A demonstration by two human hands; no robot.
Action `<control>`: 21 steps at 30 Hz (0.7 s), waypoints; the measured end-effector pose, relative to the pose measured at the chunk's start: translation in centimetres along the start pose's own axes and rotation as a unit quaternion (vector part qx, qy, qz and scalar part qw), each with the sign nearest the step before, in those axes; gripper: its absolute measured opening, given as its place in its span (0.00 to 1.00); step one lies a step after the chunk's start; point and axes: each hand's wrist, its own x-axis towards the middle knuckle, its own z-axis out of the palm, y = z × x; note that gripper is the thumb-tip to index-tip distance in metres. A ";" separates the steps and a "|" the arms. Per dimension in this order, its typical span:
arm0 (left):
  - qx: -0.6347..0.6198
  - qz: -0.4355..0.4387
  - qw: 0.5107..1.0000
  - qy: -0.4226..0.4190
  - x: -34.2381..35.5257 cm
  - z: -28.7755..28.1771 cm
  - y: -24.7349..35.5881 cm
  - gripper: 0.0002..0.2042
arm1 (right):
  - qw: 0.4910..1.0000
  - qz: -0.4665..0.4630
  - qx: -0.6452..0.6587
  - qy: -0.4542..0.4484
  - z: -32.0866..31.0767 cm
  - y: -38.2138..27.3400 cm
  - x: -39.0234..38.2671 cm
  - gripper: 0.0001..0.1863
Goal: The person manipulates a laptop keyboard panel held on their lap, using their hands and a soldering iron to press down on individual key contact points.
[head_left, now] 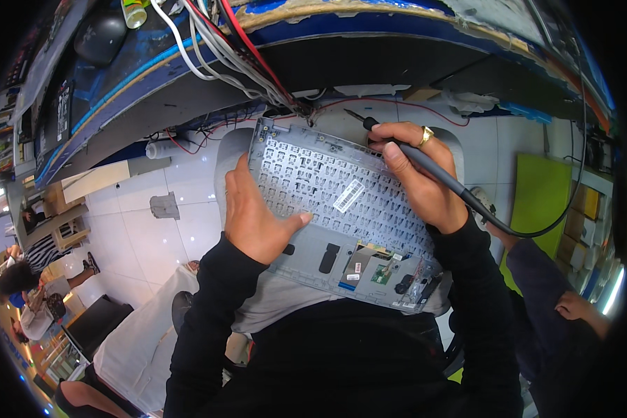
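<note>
A grey laptop top case (303,252) lies tilted over my lap, its inner side facing up. The metal back of its keyboard (285,198) fills the far part, with a white label stuck on it. Along the near side sit the touchpad's back and a small green circuit board (382,274). My left hand (254,219) grips the case's left edge, thumb lying over the keyboard back. In my right hand (428,181) is a soldering iron (439,173) with a dark handle. Its tip points up and left beyond the case's far edge, while that hand also rests against the case's right side.
Ahead runs a worn workbench edge (397,21), with white and red cables (240,59) hanging from it. A black mouse (101,36) sits on the bench. The iron's cord loops right, before a green panel (538,209). Another person's dark sleeve (547,292) is close on the right.
</note>
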 end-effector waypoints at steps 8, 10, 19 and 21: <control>0.000 -0.013 1.000 0.010 -0.1 0.1 0.2 0.56 | 1.000 0.010 0.028 0.002 -0.1 0.2 -0.1 0.14; -0.001 -0.013 1.000 0.008 -0.1 0.1 0.2 0.56 | 0.999 0.006 0.020 0.027 -0.1 0.0 -0.4 0.14; -0.010 0.015 1.000 0.012 0.0 -0.3 -0.1 0.55 | 0.995 -0.010 0.069 -0.067 0.5 -2.9 -4.6 0.11; -0.015 0.025 0.999 0.013 0.2 -0.4 0.1 0.55 | 0.995 0.003 0.059 -0.083 1.1 -2.6 -5.2 0.10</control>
